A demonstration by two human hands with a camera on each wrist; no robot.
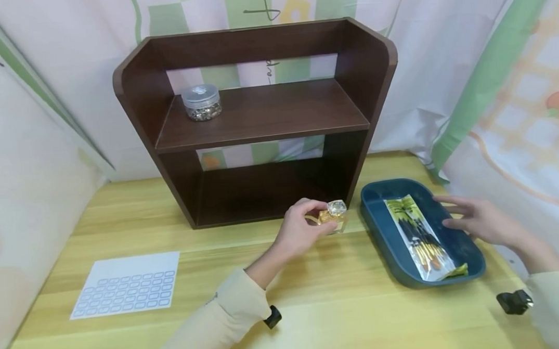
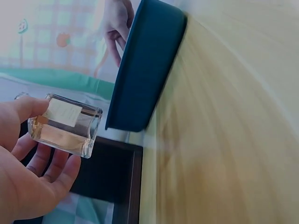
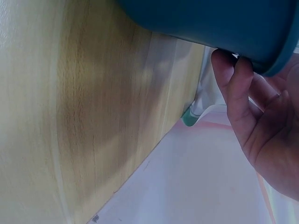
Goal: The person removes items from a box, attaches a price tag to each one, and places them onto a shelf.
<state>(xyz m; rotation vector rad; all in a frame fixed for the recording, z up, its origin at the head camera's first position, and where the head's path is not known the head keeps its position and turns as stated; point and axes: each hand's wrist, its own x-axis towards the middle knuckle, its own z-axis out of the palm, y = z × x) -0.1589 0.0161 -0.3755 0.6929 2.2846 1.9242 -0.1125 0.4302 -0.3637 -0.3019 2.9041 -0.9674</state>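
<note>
My left hand [image 1: 298, 228] pinches a small square glass perfume bottle [image 1: 334, 221] with a faceted clear cap, in front of the shelf's lower right corner. In the left wrist view the bottle [image 2: 65, 123] shows a pale label and amber liquid, tilted between thumb and fingers. At the right, my right hand [image 1: 485, 221] holds the far right rim of a dark blue plastic basin [image 1: 380, 232]. Fingertips [image 3: 240, 70] meet the basin's outer wall in the right wrist view. Inside the basin lies a clear packet of brushes [image 1: 420, 236] with a yellow-green top.
A dark brown two-tier shelf [image 1: 264, 138] stands at the back of the wooden table [image 1: 341, 307]. On its upper tier, toward the left, sits a clear lidded jar [image 1: 202, 102] of small metallic pieces. A white sheet with blue-outlined boxes [image 1: 127, 285] lies at front left. Printed curtains surround the table.
</note>
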